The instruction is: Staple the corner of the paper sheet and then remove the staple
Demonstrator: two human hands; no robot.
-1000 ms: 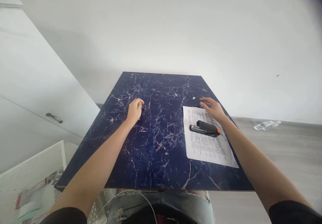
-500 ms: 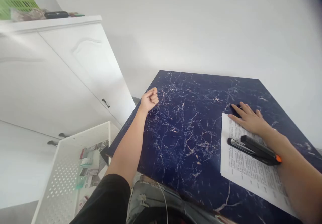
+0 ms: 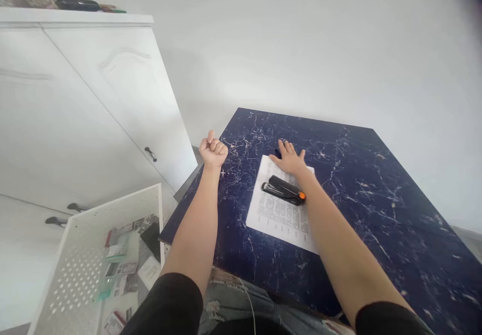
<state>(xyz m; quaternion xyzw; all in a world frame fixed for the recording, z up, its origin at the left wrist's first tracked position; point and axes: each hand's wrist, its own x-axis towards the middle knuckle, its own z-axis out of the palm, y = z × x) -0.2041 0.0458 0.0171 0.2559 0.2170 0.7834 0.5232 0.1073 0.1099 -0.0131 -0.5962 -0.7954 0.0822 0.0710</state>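
My left hand point(image 3: 214, 150) is closed in a fist with nothing in it, palm side up, near the left edge of the dark blue marbled table point(image 3: 354, 184). Fingers spread, my right hand point(image 3: 290, 160) lies flat across the far edge of a printed paper sheet point(image 3: 269, 209), its fingertips beyond the paper. A black stapler point(image 3: 283, 189) with an orange end rests on the sheet, just below the right hand and beside that wrist. The right forearm covers part of the paper's right side.
Left of the table stands a white perforated bin point(image 3: 75, 269) with small boxes and packets inside. Behind it is a white cabinet point(image 3: 94, 94) with dark handles and things on top. A white wall point(image 3: 301, 48) rises behind the table.
My right hand has moved left across the table, and the paper with the stapler on it has moved left too. My left fist has turned and shifted slightly left.
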